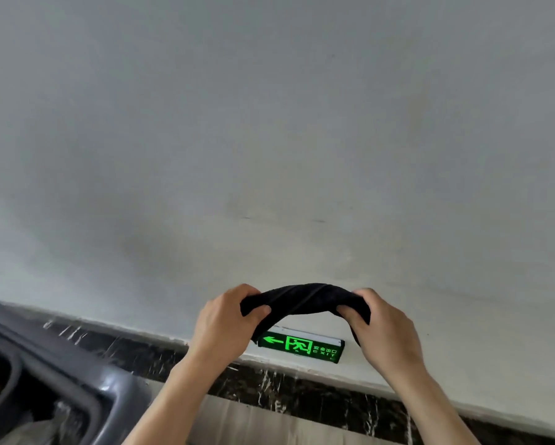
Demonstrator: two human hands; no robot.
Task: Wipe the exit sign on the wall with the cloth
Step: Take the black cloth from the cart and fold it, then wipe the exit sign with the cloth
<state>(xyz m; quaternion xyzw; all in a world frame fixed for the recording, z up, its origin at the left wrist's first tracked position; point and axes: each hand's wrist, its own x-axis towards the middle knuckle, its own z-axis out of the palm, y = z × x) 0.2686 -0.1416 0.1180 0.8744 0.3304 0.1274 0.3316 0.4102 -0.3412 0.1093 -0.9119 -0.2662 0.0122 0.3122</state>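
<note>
A green lit exit sign (301,345) with an arrow, a running figure and the word EXIT is fixed low on the pale wall, just above the dark skirting. A black cloth (305,298) is twisted into an arch in front of the sign's upper edge. My left hand (224,322) grips the cloth's left end and my right hand (385,329) grips its right end. The cloth hangs a little above the sign; whether it touches it I cannot tell. The sign's top left corner is hidden behind my left hand and the cloth.
A pale grey wall (269,139) fills most of the view. A dark marble skirting (134,351) runs along its base above a light floor (263,422). A grey plastic cart or bin (86,390) stands at the lower left.
</note>
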